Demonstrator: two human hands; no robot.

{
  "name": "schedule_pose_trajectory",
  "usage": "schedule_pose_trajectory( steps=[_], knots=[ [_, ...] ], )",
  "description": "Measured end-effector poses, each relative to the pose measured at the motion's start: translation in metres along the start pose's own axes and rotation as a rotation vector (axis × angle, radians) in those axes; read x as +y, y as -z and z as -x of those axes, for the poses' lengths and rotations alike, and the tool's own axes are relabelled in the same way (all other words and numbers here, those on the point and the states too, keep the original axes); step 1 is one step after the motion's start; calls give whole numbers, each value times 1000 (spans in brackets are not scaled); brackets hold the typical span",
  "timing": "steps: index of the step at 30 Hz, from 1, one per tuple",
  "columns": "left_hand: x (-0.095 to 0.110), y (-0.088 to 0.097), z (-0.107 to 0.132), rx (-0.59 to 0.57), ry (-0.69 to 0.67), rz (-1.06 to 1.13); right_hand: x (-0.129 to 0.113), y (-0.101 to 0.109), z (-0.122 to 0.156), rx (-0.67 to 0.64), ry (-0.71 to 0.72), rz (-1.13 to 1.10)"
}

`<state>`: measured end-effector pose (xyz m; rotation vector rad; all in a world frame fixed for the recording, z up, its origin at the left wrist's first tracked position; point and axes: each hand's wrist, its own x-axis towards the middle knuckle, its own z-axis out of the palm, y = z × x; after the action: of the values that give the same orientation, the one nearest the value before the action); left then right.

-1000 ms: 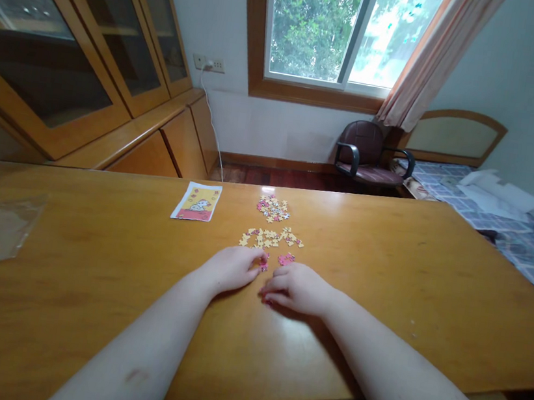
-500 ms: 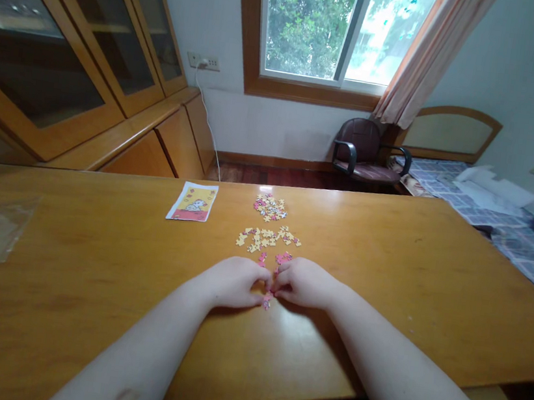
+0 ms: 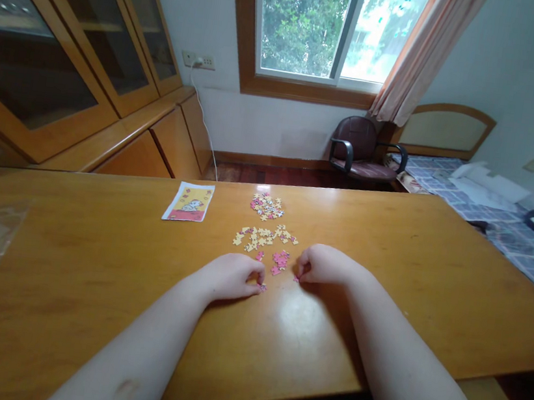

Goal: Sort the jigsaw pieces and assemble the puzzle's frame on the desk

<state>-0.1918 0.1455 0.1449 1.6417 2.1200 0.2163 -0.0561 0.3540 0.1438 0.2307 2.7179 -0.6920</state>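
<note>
Right hand [image 3: 325, 264] and left hand [image 3: 233, 278] had been almost touching half a second earlier; by this moment they had parted, the right drawn out to its own side. Its fingers were curled in, thumb and fingertips pinching a small pink piece [image 3: 296, 279] close to the tabletop [image 3: 92, 256]. On the left, thumb and forefinger bowed toward each other around another pink piece [image 3: 262, 287]; at this size I couldn't tell whether they gripped it or just pressed it down. The parting had uncovered the pink cluster [image 3: 280, 261], which lay between the hands, with a lone pink piece [image 3: 260, 256] just left of it. For the jigsaw work, that seemed to mean the two handled pieces were separate, neither joined to the other nor to the cluster. Beyond lay the yellow pieces [image 3: 261, 241], then the mixed pile [image 3: 266, 209], with the picture card [image 3: 189, 203] off left.
</note>
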Motion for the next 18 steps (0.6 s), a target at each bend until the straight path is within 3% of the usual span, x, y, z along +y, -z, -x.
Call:
schedule_pose_trajectory(
  steps=[3, 7, 10, 18],
  knots=[
    [0, -2, -1, 2, -10, 7, 0, 4, 1, 33, 28, -22],
    [2, -3, -1, 57, -48, 29, -7, 0, -1, 187, 193, -8],
    [3, -4, 0, 90, -100, 41, -12, -5, -4, 221, 257, 19],
    [-1, -8, -1, 85, -77, -34, -12, -8, -7, 202, 169, 95]
  ],
)
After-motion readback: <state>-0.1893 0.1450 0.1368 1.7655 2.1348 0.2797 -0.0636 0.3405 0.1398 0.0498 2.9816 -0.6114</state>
